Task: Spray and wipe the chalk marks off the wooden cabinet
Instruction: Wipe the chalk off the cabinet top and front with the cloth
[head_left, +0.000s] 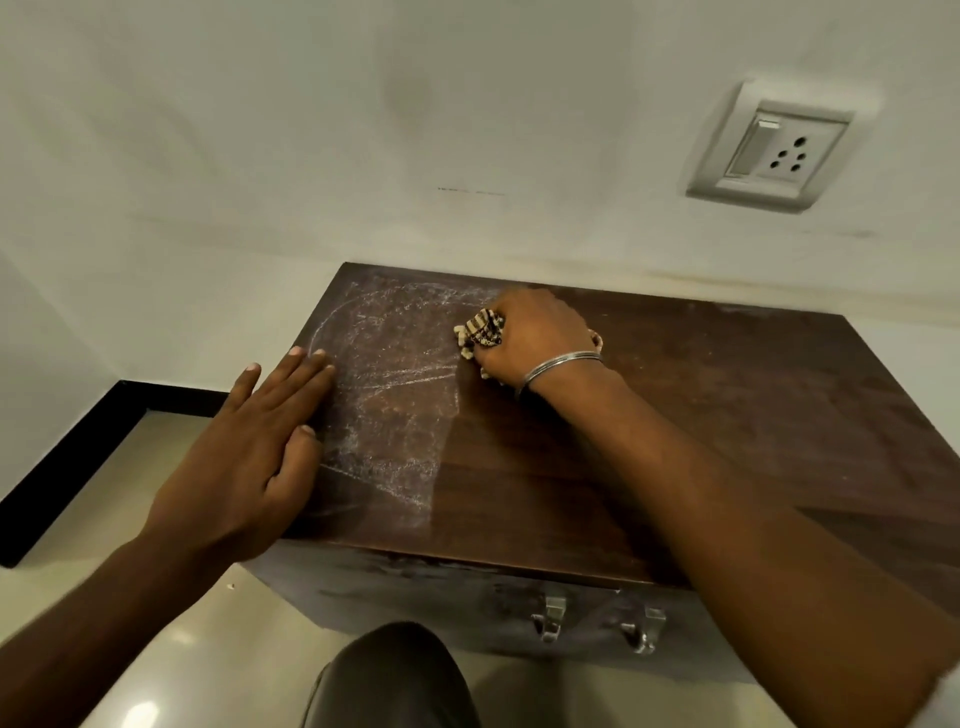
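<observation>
Dark wooden cabinet (675, 415) is pushed up against a pale wall (311, 130), and the person is leaning right over the top of it. The right hand (530, 332) is bunched around a wadded-up striped cloth (480, 332) - fingers curled tight over it, pressing it down on the top near the back edge, roughly mid-width. There's a thin silver bangle (563, 361) on that wrist.

The left hand (249, 441) is flat, palm down, fingers straight and close together, gripping nothing. It rests on the left edge of the top.

The chalk marks (395, 374) cover the left half of the top - whitish scribbly loops and smears running from the back edge nearly to the front. The cloth sits at the upper right corner of that chalky patch, and the left fingertips touch its left side. The wood to the right of the patch looks dark and mostly bare, with a few faint pale scuffs.

On the cabinet front there are two metal handles (553, 618) side by side. The person's knee (389, 675), in dark trousers, is just in front of it. A white switch-and-socket plate (769, 150) is on the wall above the cabinet's right side. A black skirting (78, 447) runs along the wall base on the left, above a glossy beige floor (197, 649).
</observation>
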